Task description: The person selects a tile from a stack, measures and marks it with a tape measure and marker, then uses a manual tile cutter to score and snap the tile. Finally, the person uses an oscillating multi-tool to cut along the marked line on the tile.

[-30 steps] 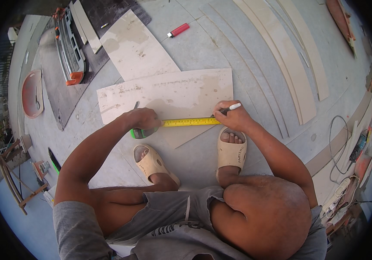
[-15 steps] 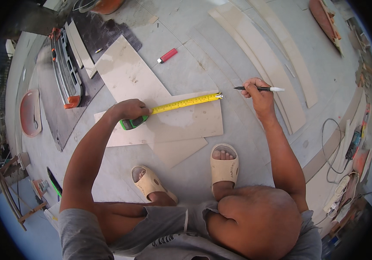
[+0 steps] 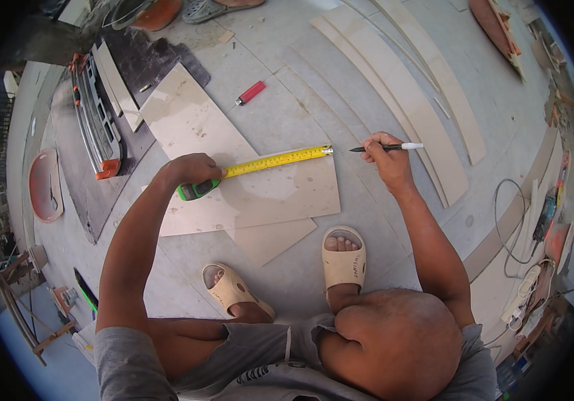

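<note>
My left hand [image 3: 197,167] is closed round a green and black tape measure [image 3: 197,191]. Its yellow blade [image 3: 277,161] stretches to the right across a beige tile [image 3: 287,190], the metal hook lying close to the tile's right edge. In my right hand [image 3: 388,160] a black marker with a white end [image 3: 394,146] is pinched, its dark tip pointing left toward the hook, apart from the tile. A second beige tile [image 3: 183,107] lies at an angle beyond, and another beige piece [image 3: 270,240] pokes out underneath, nearer my feet.
A red lighter [image 3: 252,92] lies on the floor beyond the tiles. At left a manual tile cutter [image 3: 93,120] rests on a dark mat [image 3: 76,167]. Long beige strips [image 3: 394,100] lie at right. A cable [image 3: 500,220] and power tool [image 3: 544,217] are farther right. My sandals [image 3: 344,257] stand close by.
My right hand has moved slightly left and down, bringing the marker closer to the tape's hook. The view has shifted a little; a grey clog now shows at the top.
</note>
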A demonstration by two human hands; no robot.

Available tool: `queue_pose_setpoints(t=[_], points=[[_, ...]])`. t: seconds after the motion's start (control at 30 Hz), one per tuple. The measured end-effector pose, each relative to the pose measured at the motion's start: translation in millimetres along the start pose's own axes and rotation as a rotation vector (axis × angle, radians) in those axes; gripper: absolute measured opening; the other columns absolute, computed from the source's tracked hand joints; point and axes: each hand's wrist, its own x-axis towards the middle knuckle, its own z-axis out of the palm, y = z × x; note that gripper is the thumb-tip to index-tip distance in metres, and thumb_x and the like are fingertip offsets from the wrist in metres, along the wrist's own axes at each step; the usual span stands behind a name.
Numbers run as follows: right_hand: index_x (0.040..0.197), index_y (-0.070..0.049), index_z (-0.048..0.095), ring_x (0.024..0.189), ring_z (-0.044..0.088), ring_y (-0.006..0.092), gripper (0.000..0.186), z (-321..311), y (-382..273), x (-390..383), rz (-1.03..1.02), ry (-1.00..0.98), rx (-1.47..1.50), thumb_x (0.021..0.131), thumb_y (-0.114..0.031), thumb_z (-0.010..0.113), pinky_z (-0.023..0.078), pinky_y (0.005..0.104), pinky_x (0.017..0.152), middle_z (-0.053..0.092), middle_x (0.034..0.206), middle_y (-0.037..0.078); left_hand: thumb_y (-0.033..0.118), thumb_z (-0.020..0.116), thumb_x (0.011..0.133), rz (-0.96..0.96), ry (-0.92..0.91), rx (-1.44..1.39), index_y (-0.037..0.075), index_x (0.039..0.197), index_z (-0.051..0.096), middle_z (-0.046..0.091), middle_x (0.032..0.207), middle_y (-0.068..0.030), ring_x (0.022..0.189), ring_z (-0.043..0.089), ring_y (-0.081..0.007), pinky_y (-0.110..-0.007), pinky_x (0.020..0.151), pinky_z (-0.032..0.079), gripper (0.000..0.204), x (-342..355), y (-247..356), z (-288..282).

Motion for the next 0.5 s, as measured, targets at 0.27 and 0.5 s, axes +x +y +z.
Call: queue_pose_setpoints(t=[0.27,0.5], points=[[0.093,0.001,0.067,0.075,0.063,0.0100,0.017,22,-13,13,0.077,-0.080,0.084,0.091,-0.015,0.060,0.050,0.0245,0.068,0.067,0.082,0.006,0.056,0.056,0.086,0.001,0.054,0.035,0.002,0.104,0.072,0.070,0.092,-0.0182,0.083,0.066,-0.0276,-0.040,0.077,0.050,0.059,4,-3,0],[0.095,-0.001,0.069,0.076,0.060,0.0109,0.017,65,-16,36,-0.054,-0.273,-0.082,0.089,-0.016,0.062,0.049,0.0271,0.070,0.067,0.081,0.004,0.053,0.053,0.087,-0.033,0.033,0.074,0.002,0.107,0.071,0.070,0.098,-0.0184,0.088,0.067,-0.0291,-0.040,0.080,0.051,0.057,-1,7,-3]])
